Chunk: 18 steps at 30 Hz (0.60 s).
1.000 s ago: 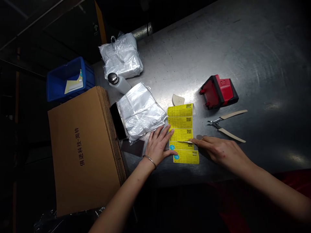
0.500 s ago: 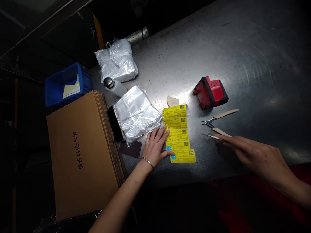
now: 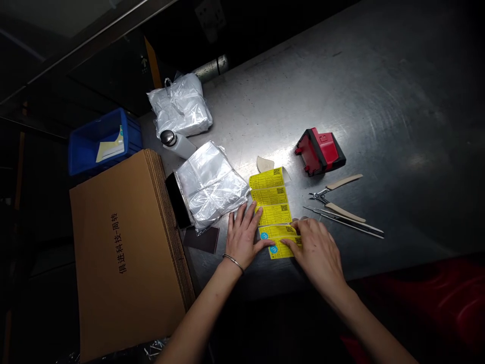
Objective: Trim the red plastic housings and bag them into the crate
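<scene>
Bare worktop [image 3: 386,101] spreads beyond the red-and-black device [image 3: 324,151] and off to its right, wide enough for a hand to pass. On the right, the splayed pliers [image 3: 322,196] and tweezers [image 3: 352,226] lie near each other, obstructing a low sweep. A narrow strip separates the yellow labels [image 3: 271,196] from the device. Leftward, the plastic bags [image 3: 210,187] and tall cardboard stack [image 3: 121,253] crowd the left grip [image 3: 242,243].

The head camera looks forward and down (from fairly near) over the table [image 3: 265,106].
</scene>
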Motion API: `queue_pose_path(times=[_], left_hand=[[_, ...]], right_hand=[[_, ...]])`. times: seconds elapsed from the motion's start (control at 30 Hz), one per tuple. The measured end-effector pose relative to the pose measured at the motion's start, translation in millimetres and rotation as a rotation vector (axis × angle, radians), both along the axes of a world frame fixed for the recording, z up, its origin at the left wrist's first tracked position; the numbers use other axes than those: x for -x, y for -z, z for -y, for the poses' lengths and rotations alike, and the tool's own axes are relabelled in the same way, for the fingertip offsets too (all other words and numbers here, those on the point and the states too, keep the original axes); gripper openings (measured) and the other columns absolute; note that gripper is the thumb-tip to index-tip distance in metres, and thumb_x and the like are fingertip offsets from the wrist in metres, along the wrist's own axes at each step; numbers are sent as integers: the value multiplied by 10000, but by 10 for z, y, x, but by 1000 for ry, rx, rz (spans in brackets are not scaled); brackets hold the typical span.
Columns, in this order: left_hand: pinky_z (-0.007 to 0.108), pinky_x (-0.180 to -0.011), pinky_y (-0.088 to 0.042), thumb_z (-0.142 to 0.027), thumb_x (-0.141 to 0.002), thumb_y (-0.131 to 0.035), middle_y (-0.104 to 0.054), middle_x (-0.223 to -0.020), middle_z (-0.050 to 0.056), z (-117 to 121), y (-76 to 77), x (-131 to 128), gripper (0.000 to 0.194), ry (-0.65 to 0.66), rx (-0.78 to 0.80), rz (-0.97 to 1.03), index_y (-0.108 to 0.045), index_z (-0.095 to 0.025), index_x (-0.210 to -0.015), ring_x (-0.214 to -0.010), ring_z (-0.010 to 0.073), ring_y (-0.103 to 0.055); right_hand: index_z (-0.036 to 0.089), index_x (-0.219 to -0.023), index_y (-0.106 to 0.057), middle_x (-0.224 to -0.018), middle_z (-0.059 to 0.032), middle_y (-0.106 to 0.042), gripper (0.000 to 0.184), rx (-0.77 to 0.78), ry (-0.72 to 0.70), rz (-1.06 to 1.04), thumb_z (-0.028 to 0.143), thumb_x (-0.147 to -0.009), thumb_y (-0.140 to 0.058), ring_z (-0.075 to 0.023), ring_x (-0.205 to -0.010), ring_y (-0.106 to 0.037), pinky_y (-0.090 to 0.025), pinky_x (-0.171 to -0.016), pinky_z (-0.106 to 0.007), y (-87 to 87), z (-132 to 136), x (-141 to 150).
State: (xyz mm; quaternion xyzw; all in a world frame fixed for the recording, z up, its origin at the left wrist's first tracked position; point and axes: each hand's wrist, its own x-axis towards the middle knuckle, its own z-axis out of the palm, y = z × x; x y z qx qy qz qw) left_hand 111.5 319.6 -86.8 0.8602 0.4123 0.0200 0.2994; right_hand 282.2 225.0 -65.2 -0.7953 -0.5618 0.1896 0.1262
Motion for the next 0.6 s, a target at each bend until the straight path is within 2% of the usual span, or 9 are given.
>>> queue_pose_path(times=[0.1, 0.17, 0.23, 0.33, 0.43, 0.5, 0.6], left_hand=[[649, -1177, -206, -488, -900, -637, -430, -1567, 132, 16, -21, -21, 617, -68, 27, 71, -476, -236, -1440, -1465, 353, -311], [594, -1181, -249, -378, -948, -591, -434, -1561, 134, 18, -40, -64, 450, -150, 40, 133, -543, -226, -1369, -1447, 325, -343], [521, -1172, -304, -276, -961, -555, -447, -1540, 147, 13, -47, -136, 380, -258, 57, 206, -558, -198, -1332, -1419, 296, -379], [458, -1082, -423, -221, -922, -575, -550, -1413, 157, -8, -18, -275, 492, -453, 117, 314, -453, -177, -1397, -1243, 271, -531], [382, -860, -525, -192, -866, -615, -653, -1164, 112, -44, 35, -403, 589, -668, 231, 397, -396, -163, -1412, -864, 207, -611], [317, -741, -510, -189, -845, -619, -664, -984, 47, -70, 53, -456, 472, -778, 326, 449, -507, -183, -1303, -714, 165, -565], [261, -641, -457, -251, -816, -648, -620, -745, -12, -88, 15, -478, 165, -880, 498, 546, -671, -197, -970, -629, 143, -523]], right_hand=[[233, -968, -589, -941, -103, -645, 102, -8, -9, -71, 303, -958, -515, -298, -891, -595, -499, -702, -397, -16, 5, -22], [252, -907, -577, -905, -65, -665, 91, -24, -13, -137, 298, -963, -523, -265, -866, -617, -498, -676, -358, -16, 25, -27], [257, -888, -573, -908, -41, -685, 93, -47, -4, -204, 294, -965, -533, -240, -861, -645, -509, -684, -340, -4, 34, -35], [249, -923, -590, -1088, -65, -687, 77, -100, 44, -292, 300, -961, -546, -243, -992, -660, -530, -812, -366, 36, -7, -80], [244, -919, -615, -1227, -100, -646, 95, -142, 86, -375, 319, -946, -563, -271, -1103, -633, -518, -905, -421, 86, -90, -156], [245, -907, -634, -1245, -111, -639, 109, -148, 101, -437, 333, -934, -576, -281, -1102, -635, -528, -901, -440, 121, -138, -207], [245, -872, -664, -1219, -117, -650, 166, -148, 115, -550, 391, -916, -599, -283, -1103, -645, -552, -887, -434, 170, -183, -285]])
